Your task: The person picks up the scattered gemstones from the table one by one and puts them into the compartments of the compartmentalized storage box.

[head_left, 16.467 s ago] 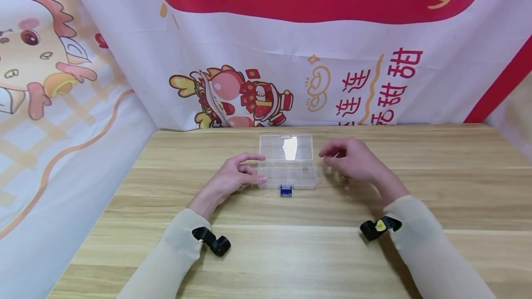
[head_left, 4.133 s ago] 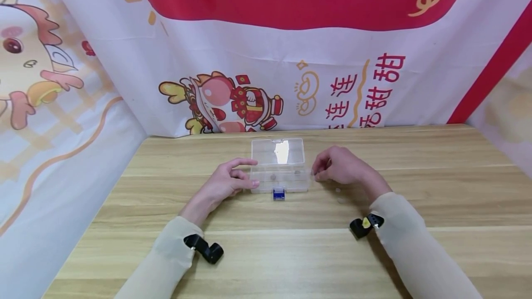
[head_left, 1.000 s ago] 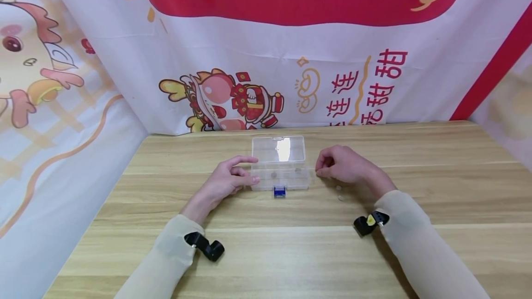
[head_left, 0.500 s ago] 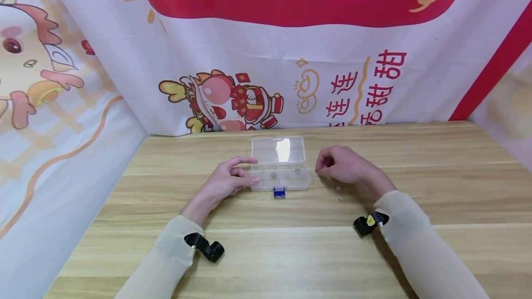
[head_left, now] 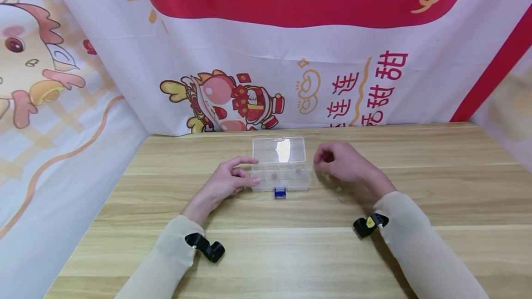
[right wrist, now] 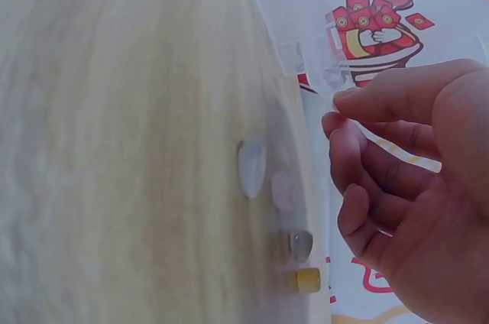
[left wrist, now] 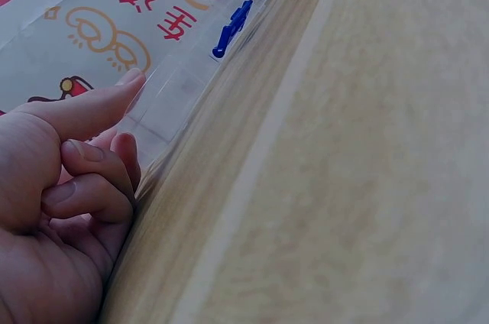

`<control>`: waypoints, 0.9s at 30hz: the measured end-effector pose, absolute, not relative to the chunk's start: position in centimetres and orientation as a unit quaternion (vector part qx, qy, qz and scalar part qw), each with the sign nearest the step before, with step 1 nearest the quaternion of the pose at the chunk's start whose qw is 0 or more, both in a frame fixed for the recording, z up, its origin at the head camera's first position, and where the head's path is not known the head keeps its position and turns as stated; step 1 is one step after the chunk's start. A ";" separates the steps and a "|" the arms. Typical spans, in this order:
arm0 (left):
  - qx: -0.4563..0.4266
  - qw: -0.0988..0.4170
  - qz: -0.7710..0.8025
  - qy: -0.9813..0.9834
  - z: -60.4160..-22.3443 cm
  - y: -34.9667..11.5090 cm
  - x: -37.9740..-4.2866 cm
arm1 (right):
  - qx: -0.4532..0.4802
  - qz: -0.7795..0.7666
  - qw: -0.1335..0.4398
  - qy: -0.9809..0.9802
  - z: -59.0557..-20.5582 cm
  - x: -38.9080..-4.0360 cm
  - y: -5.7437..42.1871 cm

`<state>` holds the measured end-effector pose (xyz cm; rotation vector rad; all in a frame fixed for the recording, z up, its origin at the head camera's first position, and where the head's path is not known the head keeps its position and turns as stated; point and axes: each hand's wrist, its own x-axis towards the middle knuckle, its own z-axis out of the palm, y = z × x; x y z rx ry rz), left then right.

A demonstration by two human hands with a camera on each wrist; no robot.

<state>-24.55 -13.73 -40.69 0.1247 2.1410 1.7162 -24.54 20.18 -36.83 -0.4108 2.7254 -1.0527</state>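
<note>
Clear box: the clear box (head_left: 293, 187) sits on the bench (head_left: 266, 262) between the hands, its lid (head_left: 268, 149) tipped back at the far side, leaving the compartments reachable from above.
Blue latch: the blue latch (head_left: 280, 192) hangs at the front, toward the person, clear of the lid.
Left hand: the left hand (head_left: 228, 180) spans the box's left end, forefinger behind and thumb in front, other fingers folded in; probably this steadies the light box.
Right hand: the right hand (head_left: 342, 162) is just beside the box's right end, thumb and forefinger nearly meeting; I cannot tell whether anything is between them.
Loose stones: a white stone (right wrist: 251, 168), pink stone (right wrist: 282, 191), grey stone (right wrist: 301, 244) and yellow stone (right wrist: 309, 280) lie near the right hand, seemingly for easy picking.
Inside: two small dark pieces (head_left: 274, 176) occupy separate compartments, perhaps kept apart by the dividers.
</note>
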 end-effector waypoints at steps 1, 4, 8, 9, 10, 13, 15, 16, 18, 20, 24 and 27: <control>0.045 0.196 0.613 0.764 -40.7 -13.7 -24.5 | -0.138 -0.357 0.089 0.920 -36.8 -24.5 20.1; 0.046 0.196 0.613 0.764 -40.7 -13.7 -24.5 | -0.138 -0.358 0.073 0.921 -36.6 -24.4 19.8; 0.047 0.196 0.613 0.764 -40.7 -13.7 -24.5 | -0.137 -0.366 0.062 0.919 -36.1 -24.2 19.2; 0.047 0.196 0.613 0.764 -40.7 -13.7 -24.5 | -0.137 -0.369 0.061 0.917 -36.0 -24.1 19.1; 0.047 0.197 0.614 0.763 -40.7 -13.7 -24.6 | -0.137 -0.372 0.060 0.916 -35.9 -24.0 18.9; 0.046 0.197 0.614 0.763 -40.7 -13.6 -24.6 | -0.139 -0.382 0.056 0.912 -35.7 -23.8 18.4; 0.046 0.197 0.613 0.763 -40.8 -13.6 -24.6 | -0.141 -0.388 0.052 0.909 -35.7 -23.7 18.1; 0.046 0.197 0.613 0.764 -40.8 -13.6 -24.6 | -0.143 -0.390 0.048 0.908 -35.7 -23.6 17.9; 0.046 0.197 0.612 0.764 -40.8 -13.6 -24.6 | -0.146 -0.396 0.042 0.906 -35.8 -23.6 17.5; 0.046 0.198 0.612 0.764 -40.8 -13.6 -24.6 | -0.146 -0.401 0.040 0.903 -35.8 -23.5 17.1; 0.045 0.200 0.614 0.762 -40.8 -13.6 -24.7 | -0.147 -0.409 0.039 0.900 -35.9 -23.3 16.4; 0.046 0.198 0.613 0.763 -40.7 -13.7 -24.6 | -0.143 -0.413 0.043 0.898 -36.0 -23.3 15.9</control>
